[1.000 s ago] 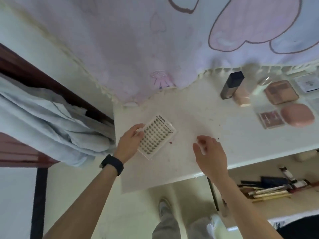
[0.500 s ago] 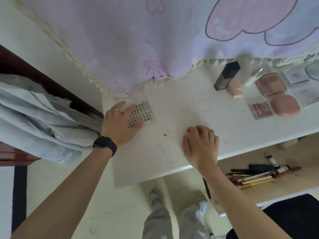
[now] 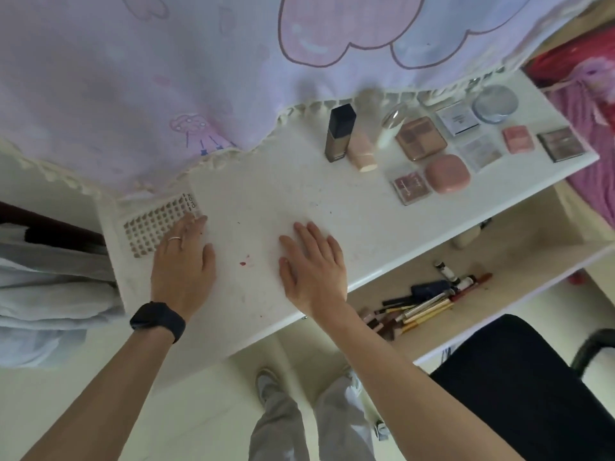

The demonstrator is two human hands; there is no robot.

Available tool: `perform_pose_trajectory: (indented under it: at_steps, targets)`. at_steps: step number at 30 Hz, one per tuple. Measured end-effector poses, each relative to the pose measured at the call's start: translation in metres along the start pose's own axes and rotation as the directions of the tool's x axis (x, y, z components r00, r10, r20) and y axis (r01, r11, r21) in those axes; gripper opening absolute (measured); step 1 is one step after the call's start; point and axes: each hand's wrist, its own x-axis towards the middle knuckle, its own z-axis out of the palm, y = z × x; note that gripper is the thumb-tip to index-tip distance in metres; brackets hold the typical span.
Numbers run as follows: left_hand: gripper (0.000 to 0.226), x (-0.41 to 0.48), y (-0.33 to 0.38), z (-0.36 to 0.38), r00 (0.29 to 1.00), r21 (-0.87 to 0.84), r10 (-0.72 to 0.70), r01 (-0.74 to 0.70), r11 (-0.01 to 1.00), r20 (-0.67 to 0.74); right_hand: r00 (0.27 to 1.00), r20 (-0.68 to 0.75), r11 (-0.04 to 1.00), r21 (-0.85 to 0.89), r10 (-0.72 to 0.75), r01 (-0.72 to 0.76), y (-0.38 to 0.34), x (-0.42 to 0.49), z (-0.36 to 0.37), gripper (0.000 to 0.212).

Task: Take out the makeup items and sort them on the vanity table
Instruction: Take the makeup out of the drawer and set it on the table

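From the head camera, looking down: my left hand (image 3: 183, 261) lies flat with the fingers straight and close together. It grips nothing, and its fingertips rest on the near corner of the clear tray (image 3: 149, 227). That tray is a thin, glossy plastic rectangle holding neat rows of small brown pieces. It sits at the far left corner of the vanity table (image 3: 266, 194), partly tucked under the fringed hem of a soft lilac cloth (image 3: 166, 78) printed with pink cartoon shapes. A narrow ring (image 3: 174, 239) shows on one finger, and a matte black watch (image 3: 158, 319) wraps that wrist.

My right hand (image 3: 312, 261) is spread palm down on the bare, speckled white tabletop, fingers relaxed and holding nothing. It lies well apart from the tray.

Further right along the table, a square-shouldered brown bottle (image 3: 339, 133) with a black cap lies beside a pale pink tube. Next come flat square palettes and a smooth, rounded pink compact (image 3: 447, 173). Below the tabletop, on a pale wooden shelf (image 3: 515, 261), slim pencils (image 3: 429, 306) and tubes lie in a loose heap.
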Motion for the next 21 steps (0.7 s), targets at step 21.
perform_pose_trajectory:
  at_steps: [21]
  targets:
    - [0.055,-0.087,0.301,0.171,0.658,-0.229,0.391,-0.322,0.919,0.644,0.873,-0.140,0.884,0.038,0.467,-0.467,0.287,-0.152,-0.083,0.026]
